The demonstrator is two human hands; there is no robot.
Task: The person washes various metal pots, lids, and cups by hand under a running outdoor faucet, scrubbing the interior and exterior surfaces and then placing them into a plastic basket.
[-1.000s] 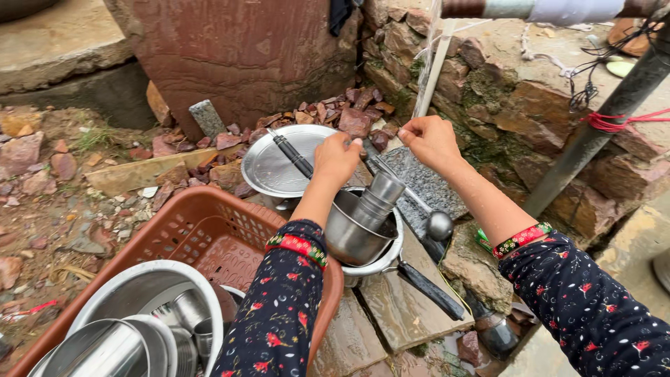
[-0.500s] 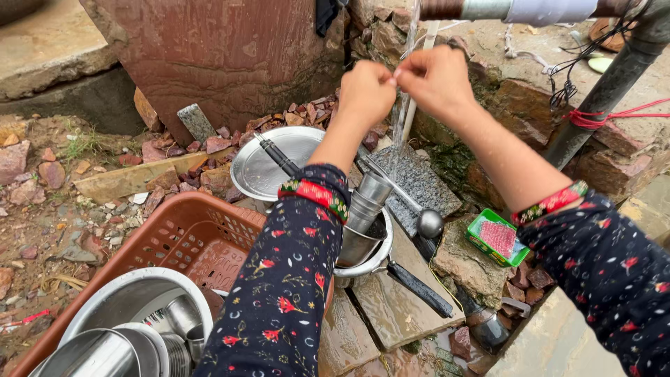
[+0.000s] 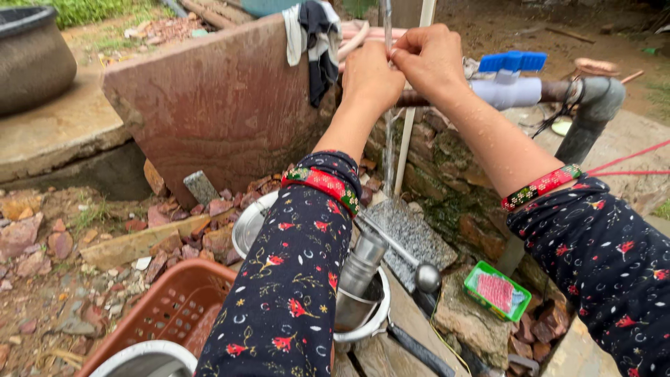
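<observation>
Slab: red stone slab (image 3: 216, 105) stands upright behind your work spot, a dark cloth (image 3: 317, 42) draped over its top edge.
Basket: the orange plastic basket (image 3: 167, 314) at your lower left holds a steel bowl (image 3: 146, 357), only its rim in view.
Pan: a steel saucepan (image 3: 363, 318) sits under your left forearm with a steel tumbler (image 3: 363, 265) standing tilted inside it; a steel plate (image 3: 250, 222) lies just behind.
Pipe: a pipe with a blue-handled valve (image 3: 509, 84) runs level to your right.
Water: the stream of water (image 3: 388, 139) is the thing you work at — a thin line, long axis vertical, pouring straight down from above your hands onto the grey stone block (image 3: 412, 234).
Left hand: your left hand (image 3: 370, 77) is raised, arm stretched forward, fingers curled shut beside the stream.
Right hand: your right hand (image 3: 429, 59) meets it, fingertips pinched at the water — whether anything is held, you cannot tell.
Ladle: a steel ladle (image 3: 427, 276) rests on the block.
Soap: a green soap dish (image 3: 497, 290) holds a pink bar.
</observation>
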